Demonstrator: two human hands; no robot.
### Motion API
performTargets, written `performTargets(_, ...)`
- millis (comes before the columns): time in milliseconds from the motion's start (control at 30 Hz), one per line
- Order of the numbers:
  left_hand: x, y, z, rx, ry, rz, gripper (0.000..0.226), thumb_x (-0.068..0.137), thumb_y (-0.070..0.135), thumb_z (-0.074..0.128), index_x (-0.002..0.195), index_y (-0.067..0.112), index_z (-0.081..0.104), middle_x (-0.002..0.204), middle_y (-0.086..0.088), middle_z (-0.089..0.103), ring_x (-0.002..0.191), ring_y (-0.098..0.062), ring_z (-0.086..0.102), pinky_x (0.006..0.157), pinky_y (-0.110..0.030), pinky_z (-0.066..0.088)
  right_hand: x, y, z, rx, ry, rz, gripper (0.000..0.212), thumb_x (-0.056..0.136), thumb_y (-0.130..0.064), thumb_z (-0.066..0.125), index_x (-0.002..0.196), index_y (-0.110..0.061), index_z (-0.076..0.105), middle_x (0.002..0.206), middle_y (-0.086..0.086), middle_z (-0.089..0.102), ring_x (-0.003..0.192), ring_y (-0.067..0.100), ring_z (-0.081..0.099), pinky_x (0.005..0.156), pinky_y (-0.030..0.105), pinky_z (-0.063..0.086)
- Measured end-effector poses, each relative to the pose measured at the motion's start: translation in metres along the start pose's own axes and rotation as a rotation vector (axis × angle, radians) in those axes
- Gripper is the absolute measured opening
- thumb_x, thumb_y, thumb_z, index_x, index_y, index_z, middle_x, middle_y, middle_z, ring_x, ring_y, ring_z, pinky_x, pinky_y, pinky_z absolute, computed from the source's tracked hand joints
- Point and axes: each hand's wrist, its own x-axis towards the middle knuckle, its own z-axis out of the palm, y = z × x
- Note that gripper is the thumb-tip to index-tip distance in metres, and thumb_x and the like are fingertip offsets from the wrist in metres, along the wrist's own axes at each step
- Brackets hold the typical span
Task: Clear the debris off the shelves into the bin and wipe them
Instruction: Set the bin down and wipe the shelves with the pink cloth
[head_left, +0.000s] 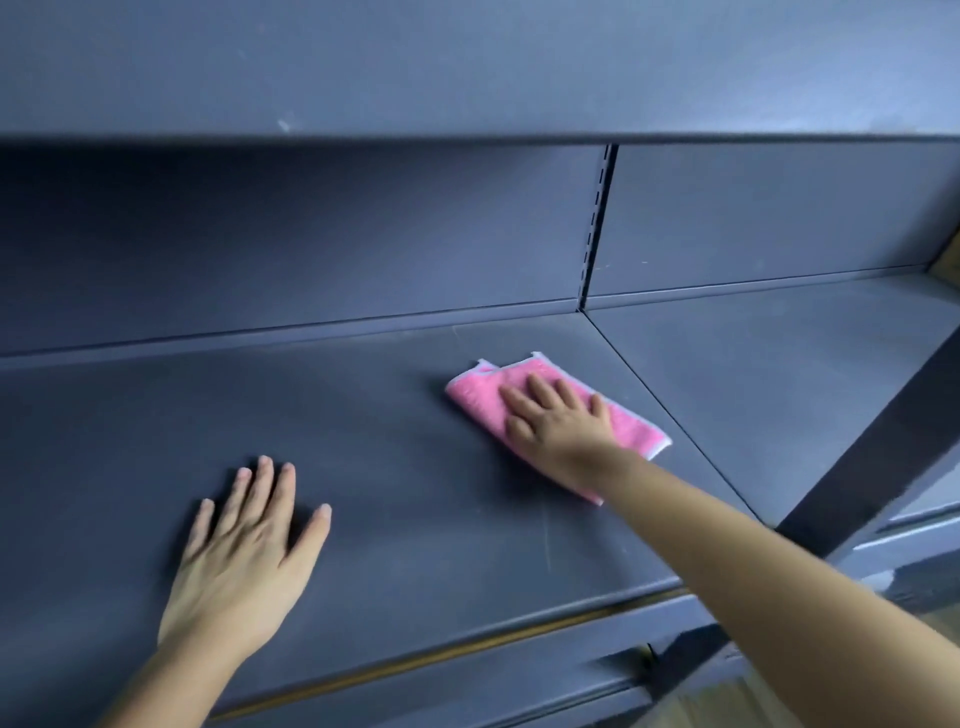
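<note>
A dark grey metal shelf (415, 467) fills the view. A folded pink cloth with a pale edge (478, 397) lies flat on it, right of centre. My right hand (558, 415) presses down on the cloth with its fingers spread flat. My left hand (244, 551) rests palm down on the bare shelf near its front edge, fingers apart, holding nothing. No debris shows on this shelf, and no bin is in view.
Another shelf (467, 67) hangs close overhead. A slotted upright (597, 223) splits the back panel, and a seam runs forward from it to a neighbouring shelf section (779, 374) on the right. Lower shelf edges (909, 535) show at bottom right.
</note>
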Motion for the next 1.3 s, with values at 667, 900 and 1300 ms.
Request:
performTargets(667, -0.003, 0.000, 0.003, -0.261, 0.204, -0.075, 0.075, 0.095, 0.050, 0.023, 0.147, 0.018, -0.021, 0.134, 0.011, -0.038, 0.129, 0.003, -0.030, 0.114, -0.025, -0.015, 0.094, -0.181, 0.016, -0.008, -0.103, -0.241, 0.053, 0.096, -0.046, 0.015, 0.147, -0.035, 0.010, 0.159, 0.002, -0.003, 0.145, 0.033, -0.005, 0.110, 0.062, -0.004)
performTargets(900, -0.002, -0.001, 0.002, -0.427, 0.257, -0.080, 0.080, 0.082, 0.057, 0.012, 0.147, 0.020, -0.014, 0.139, 0.022, -0.022, 0.128, 0.009, -0.023, 0.113, -0.022, -0.017, 0.040, -0.207, 0.026, -0.063, -0.150, -0.477, 0.052, 0.098, -0.043, 0.016, 0.148, -0.034, 0.006, 0.159, 0.001, -0.004, 0.145, 0.031, -0.008, 0.111, 0.058, -0.005)
performTargets(1300, 0.002, 0.002, -0.002, -0.429, 0.264, -0.114, 0.091, 0.069, 0.059, 0.005, 0.151, 0.019, 0.002, 0.160, 0.002, -0.005, 0.138, 0.002, -0.015, 0.116, -0.028, -0.011, -0.039, -0.168, 0.023, -0.046, -0.179, -0.618, 0.057, 0.097, -0.042, 0.020, 0.149, -0.027, 0.002, 0.158, 0.003, -0.009, 0.144, 0.031, -0.014, 0.111, 0.059, -0.013)
